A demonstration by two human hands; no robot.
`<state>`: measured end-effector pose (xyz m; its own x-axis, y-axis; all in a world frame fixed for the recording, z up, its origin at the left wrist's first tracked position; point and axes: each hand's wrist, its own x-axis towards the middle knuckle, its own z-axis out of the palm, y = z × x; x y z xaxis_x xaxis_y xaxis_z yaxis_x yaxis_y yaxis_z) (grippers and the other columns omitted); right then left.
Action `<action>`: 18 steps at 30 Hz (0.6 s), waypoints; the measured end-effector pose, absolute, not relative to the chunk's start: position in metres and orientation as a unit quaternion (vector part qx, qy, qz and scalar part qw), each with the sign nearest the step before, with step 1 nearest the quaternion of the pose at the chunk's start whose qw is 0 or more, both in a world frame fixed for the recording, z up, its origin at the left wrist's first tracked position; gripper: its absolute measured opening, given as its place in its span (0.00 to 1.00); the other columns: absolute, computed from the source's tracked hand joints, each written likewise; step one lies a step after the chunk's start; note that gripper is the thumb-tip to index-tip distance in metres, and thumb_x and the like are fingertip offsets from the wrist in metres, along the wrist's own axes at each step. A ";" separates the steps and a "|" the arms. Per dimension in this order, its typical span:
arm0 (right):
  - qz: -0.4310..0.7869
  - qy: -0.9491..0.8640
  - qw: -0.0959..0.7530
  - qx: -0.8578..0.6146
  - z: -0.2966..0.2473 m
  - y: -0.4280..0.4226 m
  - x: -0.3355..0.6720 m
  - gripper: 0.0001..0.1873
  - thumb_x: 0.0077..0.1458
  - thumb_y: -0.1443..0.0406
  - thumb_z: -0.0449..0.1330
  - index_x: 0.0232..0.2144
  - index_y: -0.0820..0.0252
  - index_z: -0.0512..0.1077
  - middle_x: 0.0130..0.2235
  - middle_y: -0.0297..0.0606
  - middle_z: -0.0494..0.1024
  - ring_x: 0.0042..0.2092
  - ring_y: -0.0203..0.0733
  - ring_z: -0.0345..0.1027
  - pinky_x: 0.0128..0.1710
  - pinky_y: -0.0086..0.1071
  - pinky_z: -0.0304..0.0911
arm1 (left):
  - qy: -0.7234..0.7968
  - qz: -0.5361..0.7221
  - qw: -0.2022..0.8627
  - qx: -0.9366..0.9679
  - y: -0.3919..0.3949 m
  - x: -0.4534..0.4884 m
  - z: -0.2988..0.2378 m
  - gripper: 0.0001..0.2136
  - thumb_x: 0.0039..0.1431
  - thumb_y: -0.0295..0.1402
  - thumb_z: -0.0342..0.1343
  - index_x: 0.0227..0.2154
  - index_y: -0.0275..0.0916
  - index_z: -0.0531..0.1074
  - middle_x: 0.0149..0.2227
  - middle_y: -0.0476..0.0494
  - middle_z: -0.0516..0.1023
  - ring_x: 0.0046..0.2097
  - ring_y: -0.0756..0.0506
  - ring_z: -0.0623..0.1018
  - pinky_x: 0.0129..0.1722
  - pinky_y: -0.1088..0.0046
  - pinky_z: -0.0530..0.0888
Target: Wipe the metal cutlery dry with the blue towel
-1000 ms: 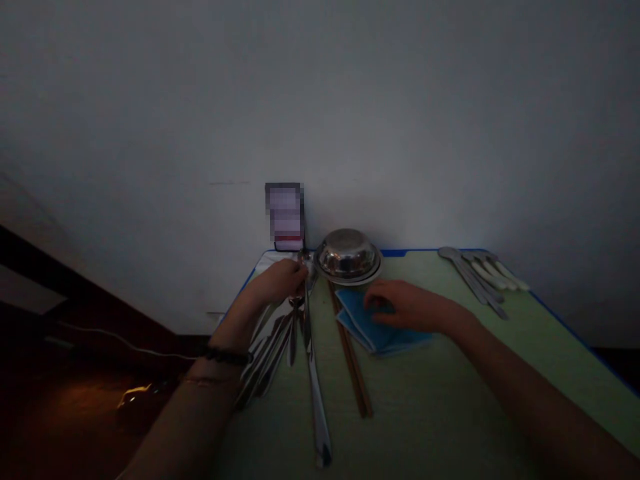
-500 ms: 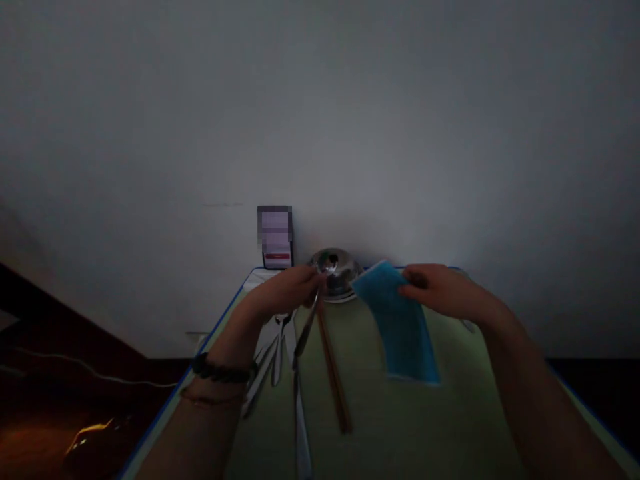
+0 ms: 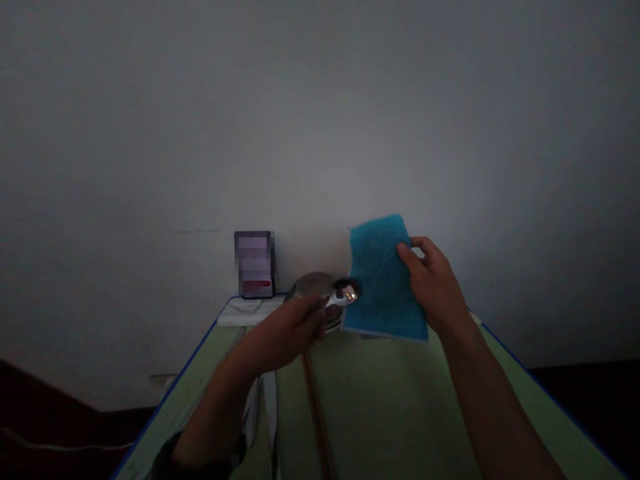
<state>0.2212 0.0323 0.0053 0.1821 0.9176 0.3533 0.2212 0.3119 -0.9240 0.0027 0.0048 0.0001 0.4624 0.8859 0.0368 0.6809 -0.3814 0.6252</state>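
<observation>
My left hand (image 3: 287,330) is closed around the handle of a shiny metal spoon (image 3: 344,293), held up above the table with its bowl pointing right. My right hand (image 3: 433,283) grips the right edge of a blue cloth (image 3: 383,280) and holds it upright and spread out. The spoon's bowl sits just left of the cloth, close to touching it. Behind the spoon, an upturned metal bowl (image 3: 307,287) rests at the far end of the green table (image 3: 390,400), partly hidden by my left hand.
Brown chopsticks (image 3: 316,413) lie lengthwise on the table below my left hand, with metal cutlery (image 3: 267,407) beside them. A small standing device (image 3: 254,265) leans on the grey wall, over a white folded cloth (image 3: 245,310). The table has a blue rim.
My left hand has lifted a spoon from the cutlery pile. My right hand has picked the blue cloth off the table and raised it upright beside the spoon. The view has tilted upward.
</observation>
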 end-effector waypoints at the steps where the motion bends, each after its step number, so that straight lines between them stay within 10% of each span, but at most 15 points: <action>1: 0.307 -0.555 0.586 -0.504 0.004 0.033 0.220 0.15 0.52 0.52 0.52 0.36 0.55 0.63 0.19 0.27 0.65 0.17 0.32 0.56 0.14 0.25 0.50 | 0.481 0.177 0.279 0.813 0.003 -0.001 0.002 0.13 0.59 0.39 0.40 0.29 0.40 0.67 0.25 0.49 0.72 0.27 0.49 0.72 0.27 0.76 0.67; 18: 0.546 -0.538 0.442 -0.466 0.001 0.025 0.208 0.12 0.48 0.60 0.60 0.36 0.55 0.74 0.28 0.36 0.79 0.24 0.39 0.71 0.25 0.34 0.67 | 0.498 0.133 0.197 0.834 -0.010 -0.028 0.008 0.14 0.62 0.35 0.40 0.29 0.38 0.69 0.21 0.51 0.69 0.24 0.50 0.69 0.25 0.76 0.63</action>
<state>0.2082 0.0252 0.0006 -0.1753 0.9839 -0.0341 0.0195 -0.0312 -0.9993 -0.0285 -0.0098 0.0076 0.4683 0.8832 0.0256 0.7787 -0.4262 0.4603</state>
